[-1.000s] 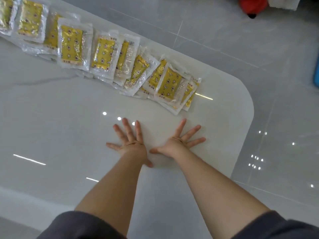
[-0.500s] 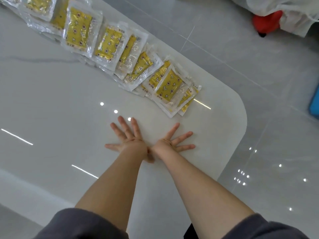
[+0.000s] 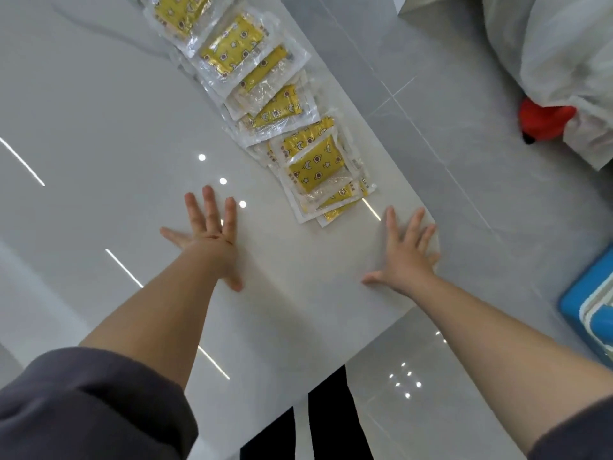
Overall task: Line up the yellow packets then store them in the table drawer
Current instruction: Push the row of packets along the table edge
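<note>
While both palms lie flat on it, the glossy white table [image 3: 99,127] fills most of the view, its rounded corner to the right. Grey tiled floor [image 3: 447,127] beyond; no drawer in sight from here.

White plastic cover [image 3: 547,61] bunched at top right.

Yellow packets [image 3: 275,107]: one overlapping row along the far edge, running up out of frame. Shingled and skewed, not squared. Nearest packet [image 3: 315,167] sits top of the stack end, untouched.

Left hand [image 3: 209,237]: fingers straight and spread, pressed on bare tabletop, holding nothing, near the row's end but apart from it.

Right hand [image 3: 404,257]: likewise spread flat, empty, little finger at the table's edge by the corner.

Change: half a second ago the thumbs nearly met; now the hands are well apart, the right one slid out toward the corner. Packets have not shifted.

Reading: the lining-up looks rough but done or paused; gathering and stowing not begun.

Blue bin [image 3: 590,303] at right edge. Red object [image 3: 544,121] under the cover, unidentifiable
</note>
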